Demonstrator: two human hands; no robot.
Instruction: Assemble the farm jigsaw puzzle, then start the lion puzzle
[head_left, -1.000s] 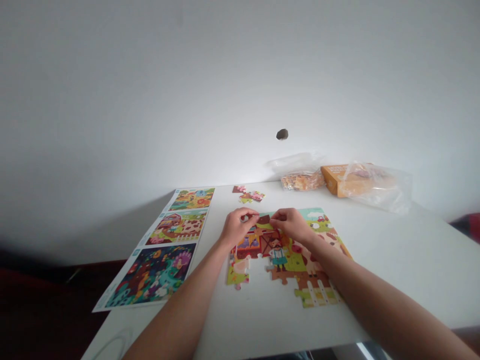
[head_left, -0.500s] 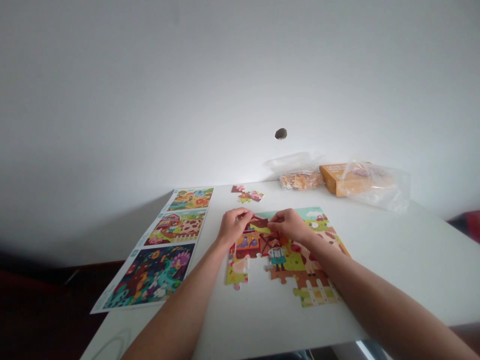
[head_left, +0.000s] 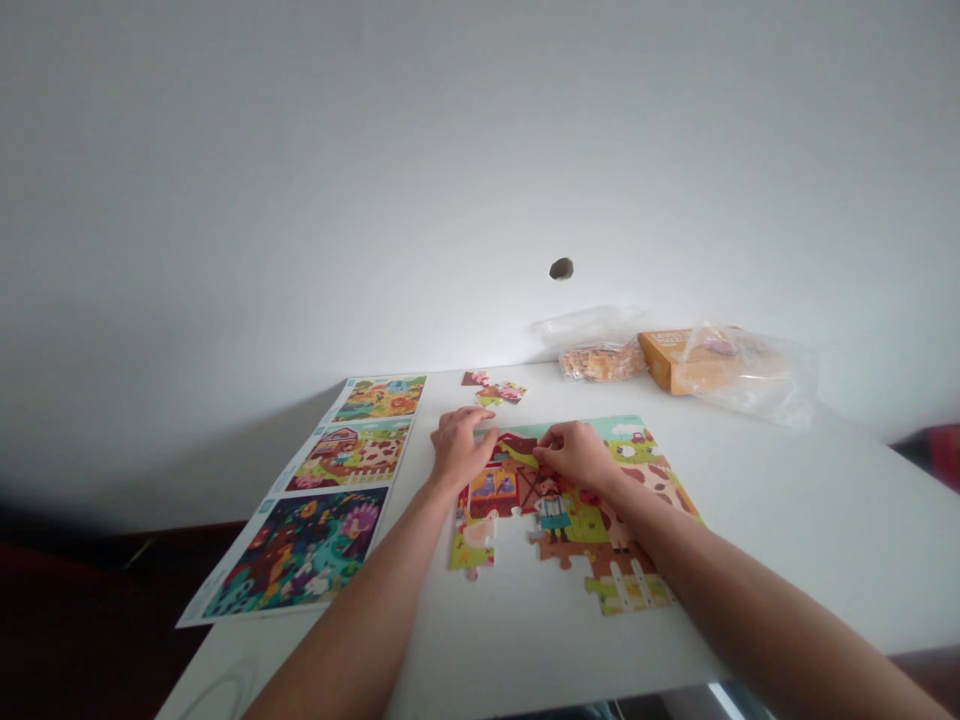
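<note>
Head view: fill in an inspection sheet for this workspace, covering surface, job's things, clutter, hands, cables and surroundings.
Surface: white table.
Job's things: farm puzzle, partly assembled, gap along its near side; loose pieces beyond it; picture sheet to its left.
Clutter: clear bag of small pieces; orange box, partly covered by clear plastic.
Hands: left hand by the puzzle's far left, thumb and fingers apart; right hand with fingertips at its far part, grip unclear.
Cables: nothing seen for certain; faint looped line near left, unidentifiable.
Surroundings: white wall with a dark hole.
</note>
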